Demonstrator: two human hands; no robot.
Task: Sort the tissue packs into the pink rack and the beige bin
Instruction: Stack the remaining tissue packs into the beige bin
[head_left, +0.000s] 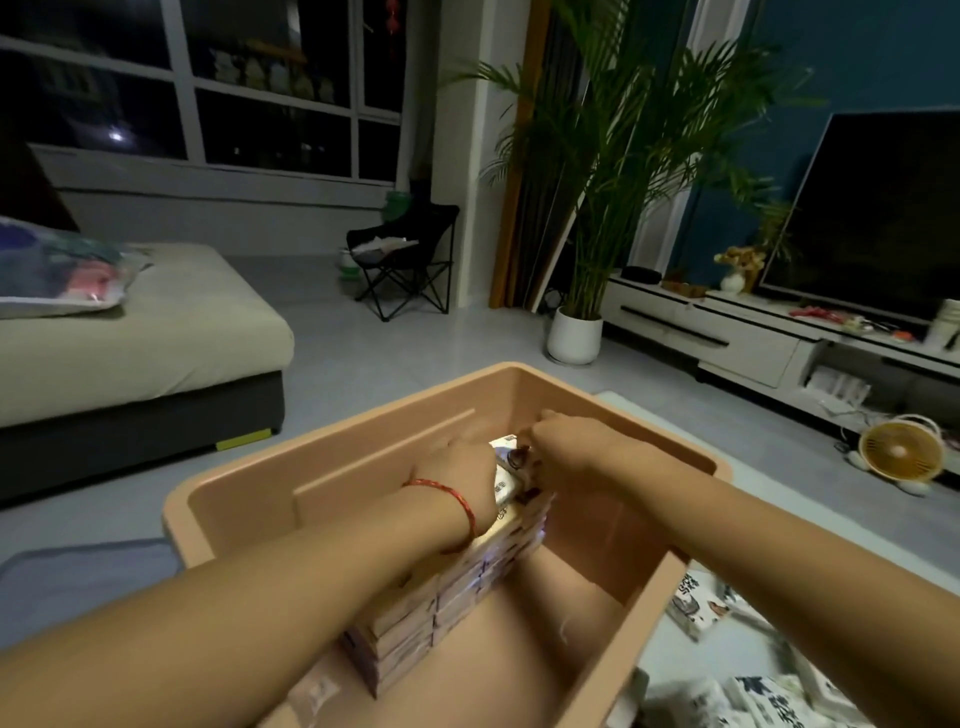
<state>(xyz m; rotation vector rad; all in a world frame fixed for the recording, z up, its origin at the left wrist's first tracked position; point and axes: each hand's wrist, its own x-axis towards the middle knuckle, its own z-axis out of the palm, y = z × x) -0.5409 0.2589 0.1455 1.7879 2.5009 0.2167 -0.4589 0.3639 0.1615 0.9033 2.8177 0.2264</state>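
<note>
**Bin part filled, loose packs left on the floor**

Both hands were down inside the bin (322, 449), working on the top of a stack (415, 623) of tissue packs. The stack stood against the left inner wall, several layers high and two columns wide, running from the near end towards the middle. The rest of the bin floor to the right of it showed bare.

One white pack (505, 486) lay on top at the stack's far end, between the two hands. The right hand (566, 447) had its fingers curled in, tips at the pack's far edge, and looked to be pinching it. The left hand (457, 478) sat on the pack's near-left side, back of the hand to the camera and fingers hidden behind it, so I could not tell whether it gripped the pack or only pressed on it. A red string (460, 496) ran round that wrist. The shot was dim and a bit blurred there.

Progress, as a judgement: the bin share was well under way but not done. Loose packs (696, 608) lay on the floor just right of the bin, more of them near the lower right corner, all unsorted. The rack was not in view, so its share could not be judged. Step in hand looked like seating the top pack square on the stack.
</note>
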